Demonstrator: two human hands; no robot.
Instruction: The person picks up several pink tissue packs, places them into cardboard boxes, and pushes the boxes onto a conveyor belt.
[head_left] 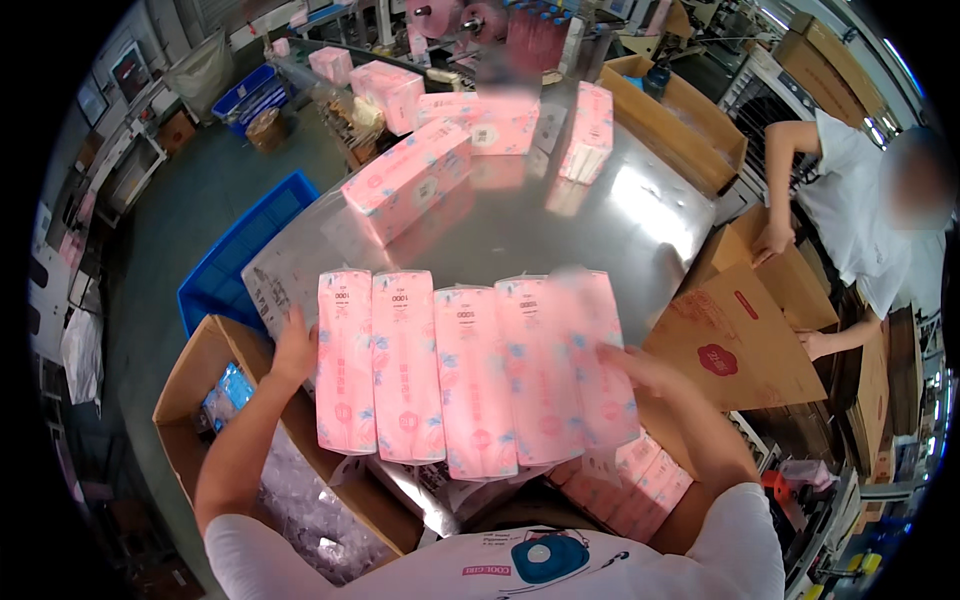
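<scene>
Several pink tissue packs (pixel 405 365) stand side by side in a row at the near edge of the metal table, squeezed between my two hands. My left hand (pixel 294 350) presses against the row's left end. At the right end, my right hand (pixel 632 368) is against the outermost pack, fingers partly hidden. The row's lower ends reach past the table edge. Beneath my right forearm, more pink tissue packs (pixel 640 490) lie in a cardboard box, which the row and my arm partly cover.
Further tissue packs (pixel 410 180) sit across the round metal table (pixel 520 235). On my left are a blue crate (pixel 235 245) and a cardboard box (pixel 180 400) holding clear plastic. To the right, a co-worker's hands (pixel 775 240) handle an open carton (pixel 735 340).
</scene>
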